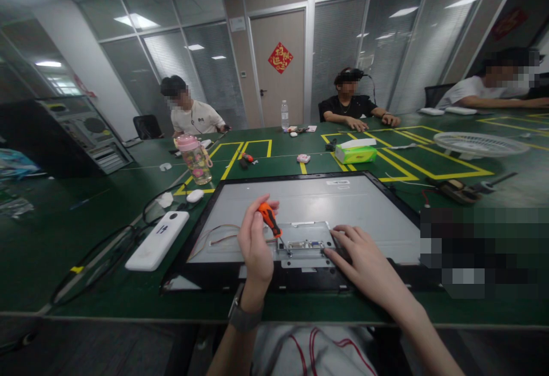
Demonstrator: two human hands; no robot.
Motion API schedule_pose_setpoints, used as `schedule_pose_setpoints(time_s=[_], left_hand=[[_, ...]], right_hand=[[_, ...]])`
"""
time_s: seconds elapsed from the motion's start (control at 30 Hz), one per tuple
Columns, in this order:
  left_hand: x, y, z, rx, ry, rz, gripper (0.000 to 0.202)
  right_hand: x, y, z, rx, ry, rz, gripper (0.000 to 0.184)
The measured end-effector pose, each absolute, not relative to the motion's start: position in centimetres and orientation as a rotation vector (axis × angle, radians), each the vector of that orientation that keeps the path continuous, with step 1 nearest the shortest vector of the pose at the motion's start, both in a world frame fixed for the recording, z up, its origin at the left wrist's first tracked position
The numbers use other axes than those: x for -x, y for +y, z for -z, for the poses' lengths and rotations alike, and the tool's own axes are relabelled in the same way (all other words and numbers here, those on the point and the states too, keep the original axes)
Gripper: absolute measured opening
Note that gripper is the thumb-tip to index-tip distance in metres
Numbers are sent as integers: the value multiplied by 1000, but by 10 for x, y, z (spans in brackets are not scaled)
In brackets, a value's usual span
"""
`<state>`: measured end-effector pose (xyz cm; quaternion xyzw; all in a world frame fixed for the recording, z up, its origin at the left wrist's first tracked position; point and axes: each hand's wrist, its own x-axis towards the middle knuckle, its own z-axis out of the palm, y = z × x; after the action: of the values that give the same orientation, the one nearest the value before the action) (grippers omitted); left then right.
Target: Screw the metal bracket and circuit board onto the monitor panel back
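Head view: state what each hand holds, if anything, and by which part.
The left hand grips a screwdriver by its orange handle. The right hand holds nothing; it rests on the monitor's back panel.

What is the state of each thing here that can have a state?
Flat grey monitor panel: lying face down, metal back exposed.
Orange-handled screwdriver: gripped by left hand, tip down at the silver port bracket.
Right hand: open, resting flat on the panel.
Pink-lidded clear drinking bottle: upright, lid shut.
Green tissue box: open, tissue sticking out.
Beige door: closed.
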<state>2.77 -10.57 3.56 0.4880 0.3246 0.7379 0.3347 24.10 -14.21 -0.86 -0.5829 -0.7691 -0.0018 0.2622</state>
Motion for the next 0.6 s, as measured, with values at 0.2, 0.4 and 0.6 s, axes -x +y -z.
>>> schedule_pose_setpoints(time_s=[0.2, 0.4, 0.6], left_hand=[[-30, -103, -37, -1353, 909, -1991, 23], [-28, -102, -35, -1344, 956, -2123, 20], [-28, -102, -36, -1202, 921, -2046, 28]], right_hand=[[-241, -142, 9, 1586, -2091, 20, 31], [-242, -142, 10, 1578, -2093, 10, 32], [-242, -141, 9, 1583, -2097, 2, 32]])
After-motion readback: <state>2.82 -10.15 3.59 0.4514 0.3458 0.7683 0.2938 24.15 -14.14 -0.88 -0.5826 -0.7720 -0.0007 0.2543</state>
